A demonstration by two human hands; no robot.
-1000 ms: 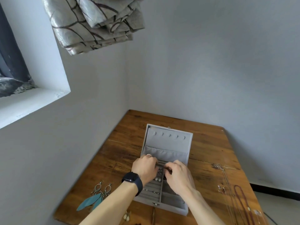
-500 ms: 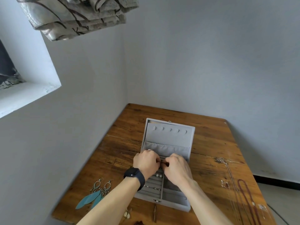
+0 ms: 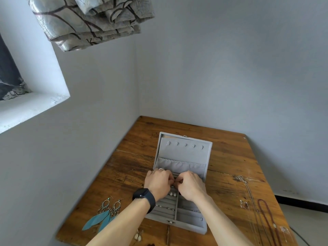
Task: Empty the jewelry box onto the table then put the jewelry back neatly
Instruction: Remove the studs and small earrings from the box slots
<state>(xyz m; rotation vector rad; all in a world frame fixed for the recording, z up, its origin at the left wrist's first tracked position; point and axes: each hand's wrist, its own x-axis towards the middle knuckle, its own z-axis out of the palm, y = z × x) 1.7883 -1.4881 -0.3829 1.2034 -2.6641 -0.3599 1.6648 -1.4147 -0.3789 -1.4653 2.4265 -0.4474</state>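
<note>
The left hand [image 3: 158,181] and right hand [image 3: 192,185] curl fingertip to fingertip, seemingly pinching a tiny piece hidden between them, directly above the far end of the box's [image 3: 188,226] crosswise ring rows [image 3: 166,201], equally near both.

The flat velvet-lined jewelry box [image 3: 182,153] is pale grey inside and out. The plank wooden table [image 3: 134,153] is warm brown, streaked with darker grain. Two feather earrings [image 3: 96,221] are teal under dull silver filigree. The looped bead necklace [image 3: 267,214] looks dark red, perhaps maroon. The folded curtain cloth [image 3: 85,23] is silvery grey with dark curving lines. The wristwatch [image 3: 142,195] is black.
</note>
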